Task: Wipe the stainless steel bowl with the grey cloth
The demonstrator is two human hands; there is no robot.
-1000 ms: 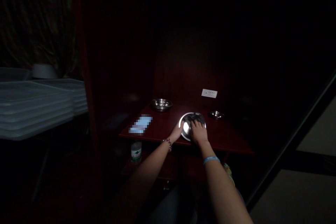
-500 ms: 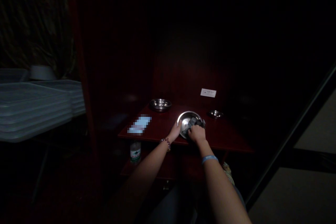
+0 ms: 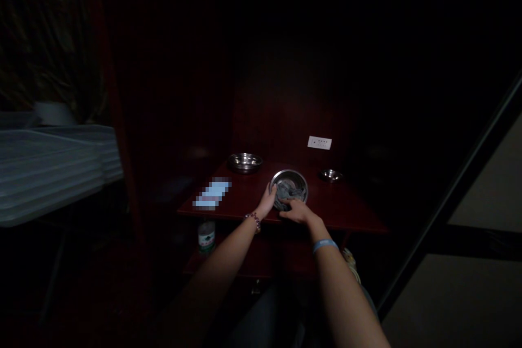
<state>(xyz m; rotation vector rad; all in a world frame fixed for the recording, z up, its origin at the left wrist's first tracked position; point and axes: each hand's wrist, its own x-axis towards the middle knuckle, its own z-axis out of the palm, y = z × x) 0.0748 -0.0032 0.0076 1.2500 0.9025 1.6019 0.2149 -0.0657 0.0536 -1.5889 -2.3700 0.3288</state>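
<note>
My left hand [image 3: 266, 203] grips the left rim of a shiny metal bowl [image 3: 287, 175], which is tilted toward me over the front of the dark red desk [image 3: 326, 204]. Inside the bowl lies a crumpled grey cloth [image 3: 291, 192]. At the bowl's lower edge, my right hand [image 3: 298, 211] has its fingers bent onto the cloth, pressing it against the inner wall. The fingertips are partly lost in shadow and cloth.
A stack of metal bowls [image 3: 244, 163] stands at the back left of the desk, a small metal bowl [image 3: 330, 175] at the right. A blurred bright rectangle [image 3: 212, 194] lies at left. Below are a labelled bottle [image 3: 206, 237] and shelf. Plastic trays [image 3: 53, 168] are stacked far left.
My right hand has moved from the bowl's right side down and left to its lower edge. The cloth now spreads across more of the bowl. The view has shifted slightly.
</note>
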